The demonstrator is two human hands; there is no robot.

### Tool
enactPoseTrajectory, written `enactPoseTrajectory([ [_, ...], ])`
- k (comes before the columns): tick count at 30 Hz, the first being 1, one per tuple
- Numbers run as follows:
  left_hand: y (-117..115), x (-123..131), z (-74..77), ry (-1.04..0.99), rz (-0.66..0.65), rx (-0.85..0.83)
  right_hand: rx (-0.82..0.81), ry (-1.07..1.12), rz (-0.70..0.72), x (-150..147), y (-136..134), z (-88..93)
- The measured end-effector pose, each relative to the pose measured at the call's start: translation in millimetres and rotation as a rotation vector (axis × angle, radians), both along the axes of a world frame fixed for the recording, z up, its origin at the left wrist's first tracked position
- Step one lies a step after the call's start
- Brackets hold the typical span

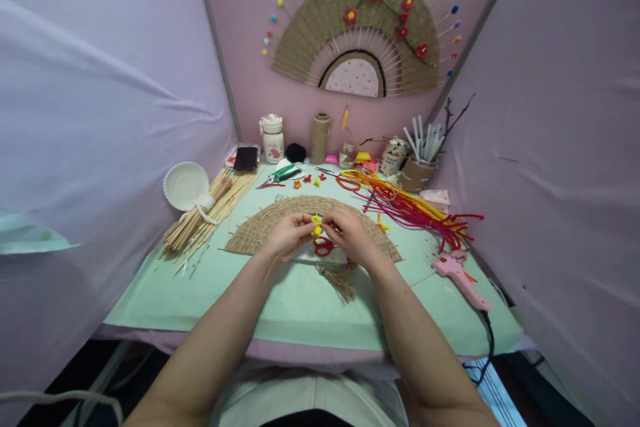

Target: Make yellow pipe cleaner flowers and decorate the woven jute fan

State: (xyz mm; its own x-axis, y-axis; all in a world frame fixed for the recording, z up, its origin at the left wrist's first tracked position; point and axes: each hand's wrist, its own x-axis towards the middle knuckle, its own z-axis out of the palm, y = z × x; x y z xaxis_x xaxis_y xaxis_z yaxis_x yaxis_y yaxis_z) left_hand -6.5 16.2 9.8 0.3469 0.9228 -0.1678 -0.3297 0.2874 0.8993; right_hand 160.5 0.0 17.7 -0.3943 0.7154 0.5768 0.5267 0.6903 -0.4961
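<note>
Both my hands meet over a woven straw fan shape (260,223) lying on the green table. My left hand (287,233) and my right hand (350,232) pinch a small yellow pipe-cleaner piece (317,223) between their fingertips, fingers closed on it. Just below the hands lies a pair of red-handled scissors (323,246). A tuft of loose straw (343,280) hangs at the fan's base, nearer to me.
A pink glue gun (463,278) lies at the right with its cord over the edge. Red and yellow pipe cleaners (415,210) spread at right. Bamboo sticks (205,217) and a paper plate (186,185) sit left. Jars, twine and a tool cup (417,170) line the back.
</note>
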Motion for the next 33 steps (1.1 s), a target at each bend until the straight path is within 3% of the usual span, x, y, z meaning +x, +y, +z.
enactPoseTrajectory([
  [7, 2.4, -7.9, 4.2, -0.075, -0.137, -0.142, 0.188, -0.141, 0.005, -2.8, -6.1, 4.6],
  [9, 3.1, -7.4, 3.7, -0.056, -0.117, -0.121, 0.189, -0.154, -0.009, -3.0, -6.9, 5.3],
  [12, 2.9, -3.0, 1.9, 0.084, 0.074, 0.089, 0.041, -0.010, -0.070, -2.3, -4.5, 4.3],
  [15, 0.3, 2.5, 0.7, 0.294, 0.252, 0.406, -0.258, 0.196, -0.140, -2.4, -0.9, 2.2],
  [18, -4.7, 5.7, 1.3, 0.462, 0.289, 0.629, -0.563, 0.391, -0.149, -5.0, 0.1, 0.9],
  [20, -8.0, 6.8, 2.0, 0.531, 0.296, 0.719, -0.684, 0.473, -0.141, -7.0, -0.8, 1.2],
  [26, -11.7, 8.8, 0.9, 0.630, 0.294, 0.848, -0.836, 0.563, -0.122, -7.1, -5.2, 4.6],
  [33, -11.0, 11.8, -2.6, 0.646, 0.324, 0.779, -0.865, 0.598, -0.088, -5.2, -2.0, -0.9],
])
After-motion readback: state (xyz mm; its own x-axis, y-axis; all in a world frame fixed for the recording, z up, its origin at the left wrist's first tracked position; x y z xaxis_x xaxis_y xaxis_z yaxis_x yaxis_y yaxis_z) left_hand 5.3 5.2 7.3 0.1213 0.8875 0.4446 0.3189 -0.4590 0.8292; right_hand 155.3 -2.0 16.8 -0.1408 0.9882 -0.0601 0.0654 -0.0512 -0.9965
